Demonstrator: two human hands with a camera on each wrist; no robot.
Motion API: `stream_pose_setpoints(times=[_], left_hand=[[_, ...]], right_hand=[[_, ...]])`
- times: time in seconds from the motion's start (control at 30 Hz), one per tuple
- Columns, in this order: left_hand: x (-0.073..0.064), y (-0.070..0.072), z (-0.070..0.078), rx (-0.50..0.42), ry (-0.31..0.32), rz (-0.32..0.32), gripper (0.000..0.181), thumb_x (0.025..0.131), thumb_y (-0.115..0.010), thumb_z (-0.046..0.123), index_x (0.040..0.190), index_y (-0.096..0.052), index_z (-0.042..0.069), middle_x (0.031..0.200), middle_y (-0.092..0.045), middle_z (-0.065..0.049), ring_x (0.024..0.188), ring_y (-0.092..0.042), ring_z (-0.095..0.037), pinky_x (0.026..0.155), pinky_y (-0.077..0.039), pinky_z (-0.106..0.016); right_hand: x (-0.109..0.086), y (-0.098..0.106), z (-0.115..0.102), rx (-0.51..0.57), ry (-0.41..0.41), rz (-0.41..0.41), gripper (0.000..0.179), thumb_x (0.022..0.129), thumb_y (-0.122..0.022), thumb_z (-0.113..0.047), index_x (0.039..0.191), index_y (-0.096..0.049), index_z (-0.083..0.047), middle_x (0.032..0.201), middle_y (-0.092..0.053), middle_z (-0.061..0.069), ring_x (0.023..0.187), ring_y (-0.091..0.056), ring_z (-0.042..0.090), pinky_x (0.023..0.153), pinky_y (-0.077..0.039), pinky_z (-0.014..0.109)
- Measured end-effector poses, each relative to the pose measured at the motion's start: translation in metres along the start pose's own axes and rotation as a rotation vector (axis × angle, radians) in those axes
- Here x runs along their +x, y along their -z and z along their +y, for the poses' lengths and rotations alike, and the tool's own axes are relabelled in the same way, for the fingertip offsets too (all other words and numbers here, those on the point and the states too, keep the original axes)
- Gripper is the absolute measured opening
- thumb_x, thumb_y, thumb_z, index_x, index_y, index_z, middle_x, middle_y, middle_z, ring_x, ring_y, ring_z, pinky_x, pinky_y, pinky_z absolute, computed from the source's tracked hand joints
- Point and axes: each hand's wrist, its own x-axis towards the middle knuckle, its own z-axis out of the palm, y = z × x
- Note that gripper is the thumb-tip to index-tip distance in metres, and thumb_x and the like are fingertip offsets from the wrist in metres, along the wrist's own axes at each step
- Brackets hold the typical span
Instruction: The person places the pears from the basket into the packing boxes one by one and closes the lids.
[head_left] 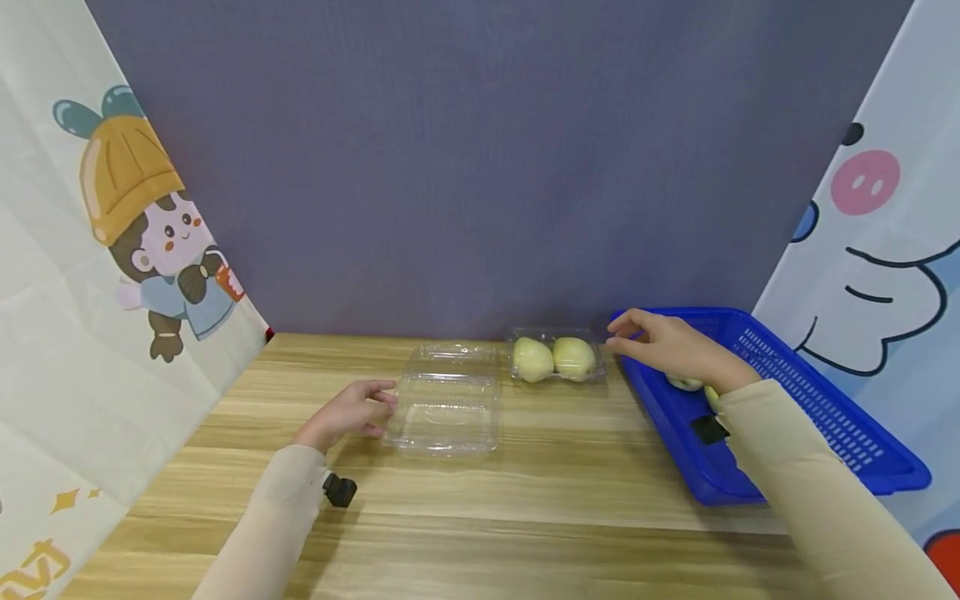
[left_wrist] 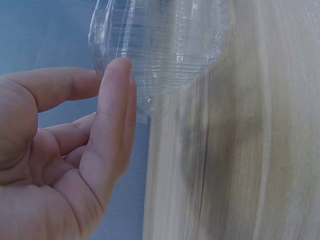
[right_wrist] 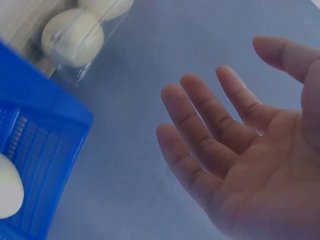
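Note:
A clear plastic clamshell box lies opened out on the table. At its left side is my left hand, fingers loosely bent, with the fingertips right at the box's edge in the left wrist view. My right hand hovers over the left rim of a blue plastic basket, and its fingers are spread around nothing in the right wrist view. Pale yellow-green fruits, like pears or apples, lie in the basket, one showing in that view, others partly hidden under my right arm.
Between the opened box and the basket sits a second clear box, closed over two pale fruits. It stands against the grey-blue back panel. Printed cartoon sheets hang on both sides of the wooden table.

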Motion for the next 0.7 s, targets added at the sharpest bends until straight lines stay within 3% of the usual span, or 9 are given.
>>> stream_pose_setpoints(times=[0.7], left_hand=[[0.000,-0.001,0.001,-0.013,0.007,-0.007,0.055,0.102,-0.055,0.002,0.152,-0.033,-0.005,0.135,-0.049,-0.027,0.099,-0.061,-0.035,0.069,-0.061,-0.033]], right_hand=[[-0.007,0.020,0.069,0.024,-0.144,-0.122,0.056,0.101,-0.058,-0.043,0.132,-0.054,0.004,0.128,-0.061,0.023,0.119,-0.054,0.045,0.096,-0.046,0.060]])
